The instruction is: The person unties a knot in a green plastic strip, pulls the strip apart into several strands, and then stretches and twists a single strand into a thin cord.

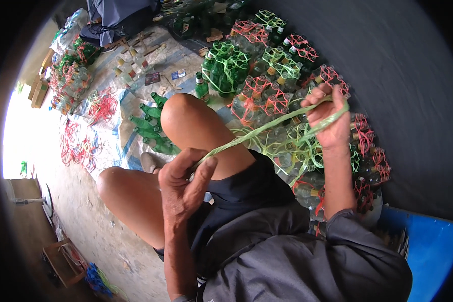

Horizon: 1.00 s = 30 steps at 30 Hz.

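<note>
A light green plastic twine (259, 132) is stretched between my hands, above my thigh. My left hand (182, 185) pinches one end of it between thumb and fingers, in front of my lap. Raised at the right, my right hand (331, 126) has the twine looped round its curled fingers, and a loose length hangs below the palm. Beneath the right hand lies a tangle of pale green twine (307, 146) on tied bottles. Several green bottles (148, 123) lie on their sides beyond my knees.
Bundles of glass bottles tied with pink and green twine (259, 95) stand along the dark wall (407, 90) at right. Loose pink twine (80, 146) lies on a ground sheet (128, 105). Another person (118, 22) sits at the far left. A blue panel (428, 251) is at lower right.
</note>
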Tool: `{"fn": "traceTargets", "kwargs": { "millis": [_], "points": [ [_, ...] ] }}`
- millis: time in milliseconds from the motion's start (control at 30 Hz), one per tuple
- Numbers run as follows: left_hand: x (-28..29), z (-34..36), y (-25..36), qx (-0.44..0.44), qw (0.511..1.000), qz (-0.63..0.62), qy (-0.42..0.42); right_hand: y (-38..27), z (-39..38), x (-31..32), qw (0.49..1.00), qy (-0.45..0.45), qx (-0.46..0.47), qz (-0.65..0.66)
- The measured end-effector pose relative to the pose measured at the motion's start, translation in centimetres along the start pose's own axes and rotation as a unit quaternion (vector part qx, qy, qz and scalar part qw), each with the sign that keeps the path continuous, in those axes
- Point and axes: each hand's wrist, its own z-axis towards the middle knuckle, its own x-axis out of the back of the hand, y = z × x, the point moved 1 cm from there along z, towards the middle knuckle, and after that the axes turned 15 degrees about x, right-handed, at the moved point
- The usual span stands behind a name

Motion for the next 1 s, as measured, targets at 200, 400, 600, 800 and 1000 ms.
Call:
{"fn": "traceTargets", "kwargs": {
  "millis": [200,400,600,800,1000],
  "points": [
    [1.3,-1.2,-1.2,0.040,0.998,-0.052,0.014,5.7,-2.5,5.2,0.987,0.107,-0.113,-0.045],
    [1.3,-1.3,-2.3,0.057,0.996,-0.059,0.043,10.5,-6.8,6.4,0.929,0.037,-0.310,-0.200],
    [0.9,-0.8,-1.7,0.074,0.994,-0.060,0.052,10.8,-8.3,9.4,0.909,-0.026,-0.284,-0.303],
    [0.2,-0.1,-0.9,0.071,0.993,-0.019,0.096,8.9,-7.7,11.4,0.721,-0.219,-0.255,-0.606],
    [0.0,0.7,0.1,0.070,0.997,-0.030,-0.006,5.5,-6.1,9.1,0.544,-0.270,-0.123,-0.785]
  ]
}}
